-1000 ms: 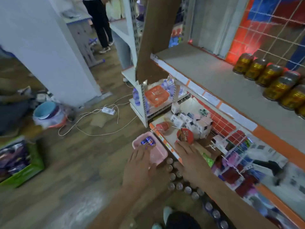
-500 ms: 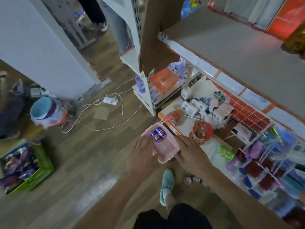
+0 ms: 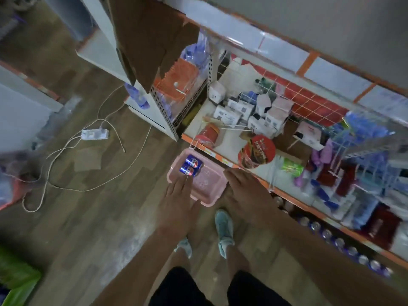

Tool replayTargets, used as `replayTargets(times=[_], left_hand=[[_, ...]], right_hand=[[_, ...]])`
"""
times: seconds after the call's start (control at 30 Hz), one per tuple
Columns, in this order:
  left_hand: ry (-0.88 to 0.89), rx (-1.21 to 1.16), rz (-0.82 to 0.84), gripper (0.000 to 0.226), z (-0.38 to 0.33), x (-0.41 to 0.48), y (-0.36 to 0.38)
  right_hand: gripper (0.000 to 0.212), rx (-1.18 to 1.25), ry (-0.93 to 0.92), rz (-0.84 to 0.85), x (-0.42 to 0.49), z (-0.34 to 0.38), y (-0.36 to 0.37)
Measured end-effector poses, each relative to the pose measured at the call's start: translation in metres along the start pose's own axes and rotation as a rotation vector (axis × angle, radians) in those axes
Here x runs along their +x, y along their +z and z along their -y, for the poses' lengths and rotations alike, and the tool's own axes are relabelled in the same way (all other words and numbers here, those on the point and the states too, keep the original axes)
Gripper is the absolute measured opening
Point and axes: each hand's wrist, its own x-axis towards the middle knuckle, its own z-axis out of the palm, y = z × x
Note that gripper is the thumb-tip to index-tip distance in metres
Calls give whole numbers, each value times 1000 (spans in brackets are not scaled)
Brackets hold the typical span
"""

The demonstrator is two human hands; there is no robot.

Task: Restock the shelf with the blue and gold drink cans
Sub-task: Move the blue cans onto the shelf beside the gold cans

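Two blue drink cans (image 3: 191, 166) lie side by side in the far left corner of a pink plastic basket (image 3: 207, 184). I carry the basket in front of the shelf unit, above the floor. My left hand (image 3: 180, 196) grips its left rim, fingertips close to the cans. My right hand (image 3: 245, 191) grips its right rim, next to the orange edge of the lower shelf (image 3: 223, 161). A row of blue can tops (image 3: 331, 236) shows on the bottom level at the right. No gold cans are in view.
The lower shelf holds a red noodle cup (image 3: 257, 153), white boxes (image 3: 234, 111) and wire dividers. A grey upper shelf (image 3: 331, 29) overhangs it. A power strip (image 3: 95, 134) with cables lies on the wooden floor at left. My feet (image 3: 224, 230) stand below the basket.
The view has tilted down: the gold cans on the upper shelf have left the frame and my feet have come in. Both hands still hold the basket with the cans.
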Motion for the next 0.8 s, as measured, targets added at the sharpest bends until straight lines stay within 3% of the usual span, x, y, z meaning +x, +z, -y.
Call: replayTargets(times=[0.23,0.43,0.63,0.8], left_hand=[[118,69,94,74,103,69,108],[50,36,94,70,201,121,252],[115,75,131,72,296,167,402],[184,196,77,78,320,210,470]], right_hand=[[66,38,154,48,58,-7,130],[67,125,233,65,114,-58,295],[66,76,180,115,171,-111,452],[70,-4,64,35,229,-136,524]])
